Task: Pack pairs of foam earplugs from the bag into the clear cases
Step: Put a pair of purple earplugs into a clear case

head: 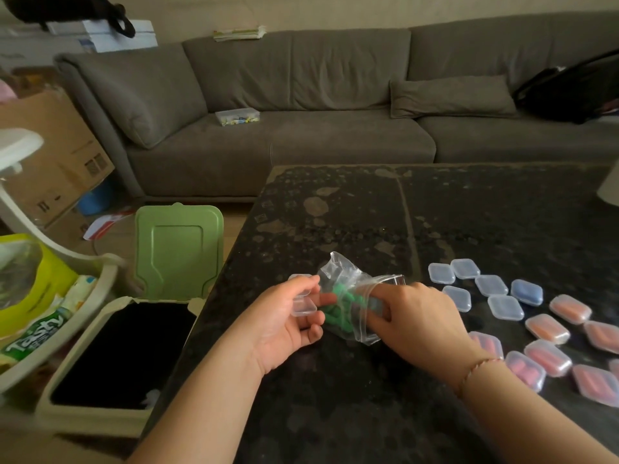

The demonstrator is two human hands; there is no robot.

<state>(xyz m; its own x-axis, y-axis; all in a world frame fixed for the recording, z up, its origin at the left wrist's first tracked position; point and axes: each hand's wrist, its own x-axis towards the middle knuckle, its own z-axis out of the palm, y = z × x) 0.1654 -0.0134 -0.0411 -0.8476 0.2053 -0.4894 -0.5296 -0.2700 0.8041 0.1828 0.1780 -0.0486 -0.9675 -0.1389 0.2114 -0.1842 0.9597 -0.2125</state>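
So both hands are over the near edge of the dark stone worktop. The left hand has an open clear case pinched in its grip, thumb on top and fingers under, lid flipped up toward the back. The right hand has its fingers pushed into the mouth of the clear plastic bag, which sits between the two hands, crumpled up and touching both. You can see the green earplugs bunched up inside the bag, right next to the open case. Whether the right grip is actually closed on an earplug in there, I can't tell, the plastic and the fingers hide it. There's a thin bracelet on the right wrist. Off to the right on the worktop there's a cluster of empty clear cases, one blue filled case, and closer to the edge a bunch of filled cases with orange and pink earplugs, all shut and lying flat. On the floor to the left of the worktop there's a bin with its green lid standing open, and a grey sofa behind everything.
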